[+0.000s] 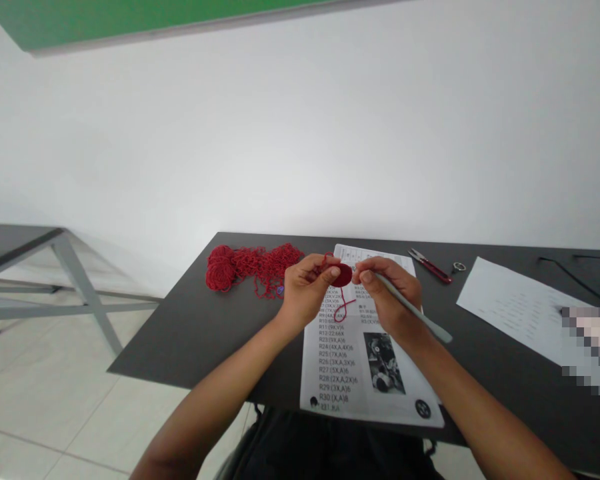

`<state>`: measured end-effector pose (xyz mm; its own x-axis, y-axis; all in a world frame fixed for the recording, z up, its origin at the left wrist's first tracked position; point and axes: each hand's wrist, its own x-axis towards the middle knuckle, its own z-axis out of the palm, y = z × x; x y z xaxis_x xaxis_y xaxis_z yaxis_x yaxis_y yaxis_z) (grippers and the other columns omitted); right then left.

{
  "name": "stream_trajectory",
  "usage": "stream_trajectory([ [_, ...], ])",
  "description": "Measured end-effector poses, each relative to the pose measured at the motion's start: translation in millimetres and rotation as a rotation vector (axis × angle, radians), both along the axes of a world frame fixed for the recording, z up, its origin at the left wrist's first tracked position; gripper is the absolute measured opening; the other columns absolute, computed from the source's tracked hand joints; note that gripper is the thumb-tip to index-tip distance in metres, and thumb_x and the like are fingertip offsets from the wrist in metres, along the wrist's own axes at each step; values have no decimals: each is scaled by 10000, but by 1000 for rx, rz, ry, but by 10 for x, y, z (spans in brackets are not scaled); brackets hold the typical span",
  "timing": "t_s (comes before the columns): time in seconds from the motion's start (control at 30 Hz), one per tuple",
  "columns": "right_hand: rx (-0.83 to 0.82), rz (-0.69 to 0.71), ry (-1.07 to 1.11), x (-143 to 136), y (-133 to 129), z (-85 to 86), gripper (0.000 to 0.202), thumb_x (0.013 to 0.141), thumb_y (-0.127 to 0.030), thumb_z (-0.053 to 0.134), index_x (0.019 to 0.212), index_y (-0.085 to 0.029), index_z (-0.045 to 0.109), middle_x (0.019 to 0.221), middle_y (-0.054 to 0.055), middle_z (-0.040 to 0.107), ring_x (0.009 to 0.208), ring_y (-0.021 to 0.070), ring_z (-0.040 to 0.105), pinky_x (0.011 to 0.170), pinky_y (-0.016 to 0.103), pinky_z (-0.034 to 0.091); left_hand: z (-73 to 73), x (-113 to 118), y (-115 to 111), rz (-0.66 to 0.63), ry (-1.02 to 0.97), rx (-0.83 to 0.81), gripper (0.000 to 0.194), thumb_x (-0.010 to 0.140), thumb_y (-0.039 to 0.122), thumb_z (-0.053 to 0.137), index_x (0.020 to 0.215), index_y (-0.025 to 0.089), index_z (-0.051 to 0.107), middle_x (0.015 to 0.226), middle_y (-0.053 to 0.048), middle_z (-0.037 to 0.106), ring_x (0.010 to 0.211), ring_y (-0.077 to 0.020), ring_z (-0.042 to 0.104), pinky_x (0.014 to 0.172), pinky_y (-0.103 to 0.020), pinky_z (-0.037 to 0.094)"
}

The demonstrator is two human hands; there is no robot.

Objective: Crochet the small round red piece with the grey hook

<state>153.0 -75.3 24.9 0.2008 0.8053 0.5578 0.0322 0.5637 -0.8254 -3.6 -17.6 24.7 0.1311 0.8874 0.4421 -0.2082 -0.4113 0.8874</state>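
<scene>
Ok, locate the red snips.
In the head view, the red snips lie right of centre on the dark table, between the large-print sheet and a small metal ring.

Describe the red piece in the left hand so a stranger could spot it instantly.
Find the dark table below the white wall, then the printed sheet with a dark photo. Above that sheet, the left hand pinches the small red piece. Unlike the tangled red yarn lying to its left, it is compact and rounded.
</scene>
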Motion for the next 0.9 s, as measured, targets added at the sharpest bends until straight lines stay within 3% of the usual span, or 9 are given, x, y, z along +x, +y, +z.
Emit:
stream_trajectory([
  [0.13, 74, 31, -141, 20, -28, 82, 135, 975, -287, 678, 1012, -295, 807, 957, 27, 668, 869, 179, 629, 740, 328, 506, -4, 12, -7, -5, -15, 20, 222, 770, 382, 875, 837, 181, 807, 808, -46, 750, 699, -136, 653, 648, -250, 522],
  [0.4, 81, 20, -182, 24, -55, 70, 223, 1026, -316, 594, 1027, -297, 817, 960, 33, 690, 838, 180, 639, 729, 342, 506, 36, 4, -7, 48, 8, 215, 211, 808, 407, 856, 803, 204, 799, 792, -39, 738, 724, -153, 682, 648, -275, 552],
  [0.9, 113, 11, -196, -1, -61, 70, 268, 1044, -309, 552, 950, -272, 800, 935, 33, 719, 886, 188, 664, 767, 343, 508, 63, -10, -25, 66, 42, 349, 130, 851, 348, 827, 833, 222, 800, 791, -33, 748, 730, -155, 676, 643, -272, 522],
])
